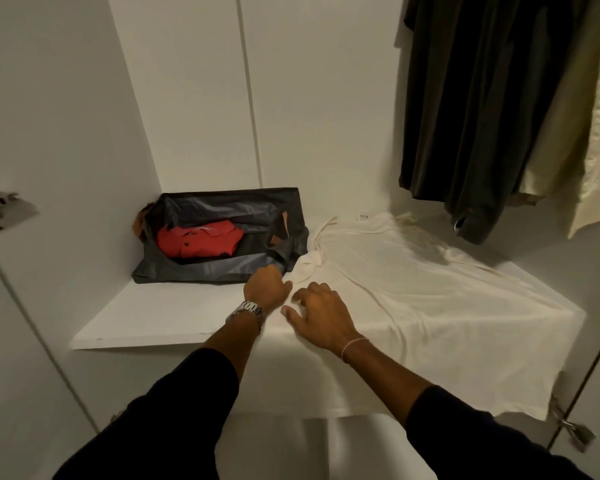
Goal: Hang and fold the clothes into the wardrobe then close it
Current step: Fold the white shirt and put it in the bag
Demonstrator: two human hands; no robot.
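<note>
A person is working at an open wardrobe, w/ a cream T-shirt (413, 299) lying spread on the white shelf (160, 317) and its hem draping over the shelf's front edge. The left hand (265, 285) is curling around the sleeve bunched at the shirt's left side and appears to be pinching it, though the fingertips are hidden behind the knuckles; the right hand (321, 315) is resting just beside it w/ fingers loosely spread, touching the fabric but gripping nothing. The shirt's long axis is running front-to-back, slightly angled, w/ the neck and label pointing toward the back wall and the hem toward the person. Judging by this, the sleeve fold is under way: best done by drawing the sleeve flat across the body while the right hand is pinning the cloth, keeping the fold line parallel to the long axis. A dark bag (222, 237) holding a red garment (198, 240) is sitting at the back left; hanging clothes (482, 109) are filling the right.
</note>
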